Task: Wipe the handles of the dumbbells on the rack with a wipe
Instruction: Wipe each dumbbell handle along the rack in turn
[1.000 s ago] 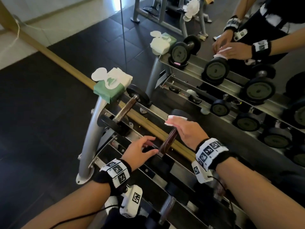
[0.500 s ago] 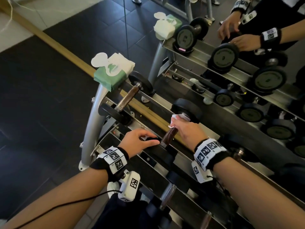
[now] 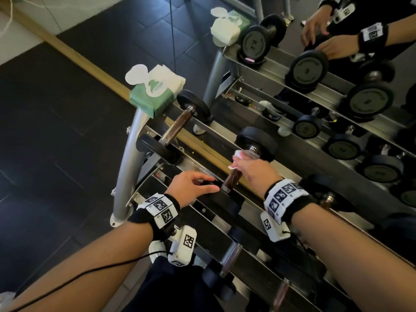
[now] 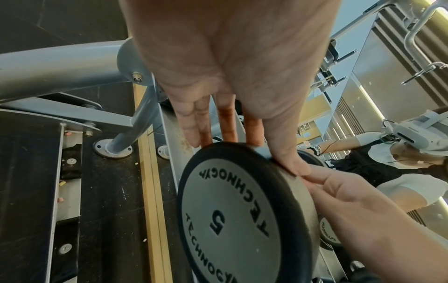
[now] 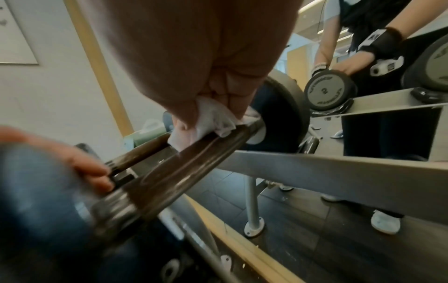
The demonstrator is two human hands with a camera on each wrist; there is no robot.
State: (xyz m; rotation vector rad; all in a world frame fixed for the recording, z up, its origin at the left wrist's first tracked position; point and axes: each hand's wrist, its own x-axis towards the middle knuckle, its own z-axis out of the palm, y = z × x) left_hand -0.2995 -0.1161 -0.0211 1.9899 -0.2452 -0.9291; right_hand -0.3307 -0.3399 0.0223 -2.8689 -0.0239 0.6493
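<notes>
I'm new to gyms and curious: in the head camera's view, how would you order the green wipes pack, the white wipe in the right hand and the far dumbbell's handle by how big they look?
Largest to smallest as they look:
1. green wipes pack
2. far dumbbell's handle
3. white wipe, mostly hidden in the right hand, so its true size is unsure

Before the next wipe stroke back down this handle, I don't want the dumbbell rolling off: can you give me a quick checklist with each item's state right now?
1. Wipe held by the right hand and wrapped on the handle: ok.
2. Left hand steadying the near weight head, fingers over its rim: ok.
3. Dumbbell seated on the rack: cannot tell, the hands hide its supports.
4. Bare handle below the wipe free for the stroke: ok.
5. Left thumb close to the handle's lower end, in the stroke's path: not ok.
6. Wipes pack within reach on the rack's end: ok.
</notes>
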